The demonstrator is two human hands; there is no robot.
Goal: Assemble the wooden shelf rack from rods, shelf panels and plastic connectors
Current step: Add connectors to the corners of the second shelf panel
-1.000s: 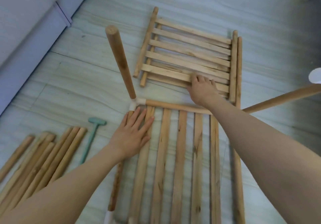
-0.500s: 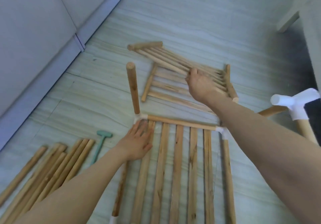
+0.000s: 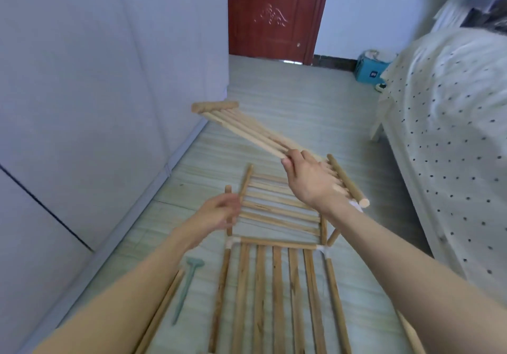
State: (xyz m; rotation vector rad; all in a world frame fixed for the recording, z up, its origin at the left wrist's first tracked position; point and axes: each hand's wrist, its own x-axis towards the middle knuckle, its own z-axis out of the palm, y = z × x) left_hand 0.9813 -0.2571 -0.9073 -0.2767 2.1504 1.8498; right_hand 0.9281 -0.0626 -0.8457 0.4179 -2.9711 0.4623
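Right hand (image 3: 310, 180) grips lifted shelf panel (image 3: 247, 128) slats above floor frame (image 3: 277, 244) | light, stiff; hold near end rod | left hand (image 3: 219, 213) blurred, grip unclear.

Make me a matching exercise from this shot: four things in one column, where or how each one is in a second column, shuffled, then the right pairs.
Things
1. lifted shelf panel
2. green tool
3. door
4. blue box

States
A. shut, at the far end of the room
B. lying on the floor beside the left arm
C. held in the air by the right hand
D. on the floor by the bed

Pairs: 1-C, 2-B, 3-A, 4-D
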